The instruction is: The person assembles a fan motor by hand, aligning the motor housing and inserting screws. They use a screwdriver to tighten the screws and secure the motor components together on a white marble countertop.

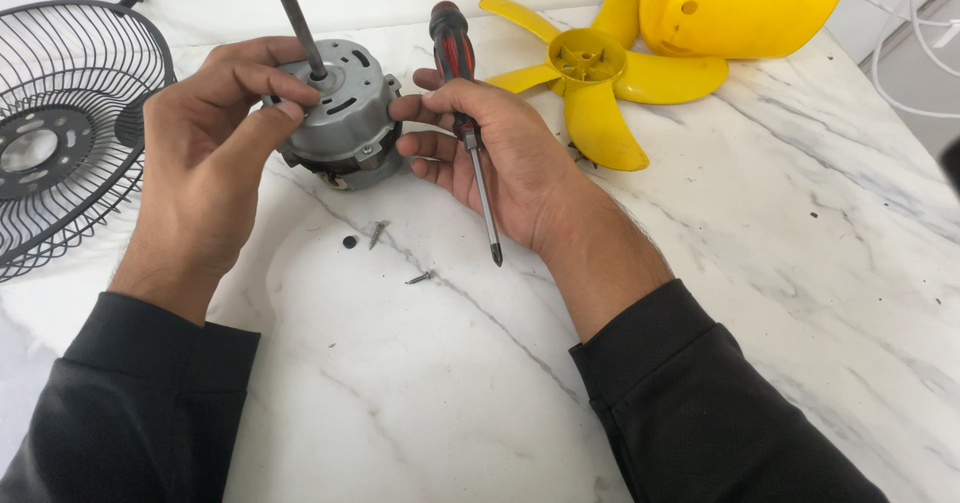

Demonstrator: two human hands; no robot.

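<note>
1. We keep the motor point(340, 113) steady on the table point(760, 263), left hand point(215, 143) clamped on its top.
2. Our right hand point(490, 158) steadies its side (fingers closed on the screwdriver point(465, 113), tip away).
3. We mind the loose screws point(378, 233).

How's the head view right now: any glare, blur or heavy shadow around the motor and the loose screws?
Head view: even, soft light, no harsh glare on the marble table; the motor and the screws are sharp; only faint shadows under the left hand and right hand; the top-right corner is washed out bright.
</note>
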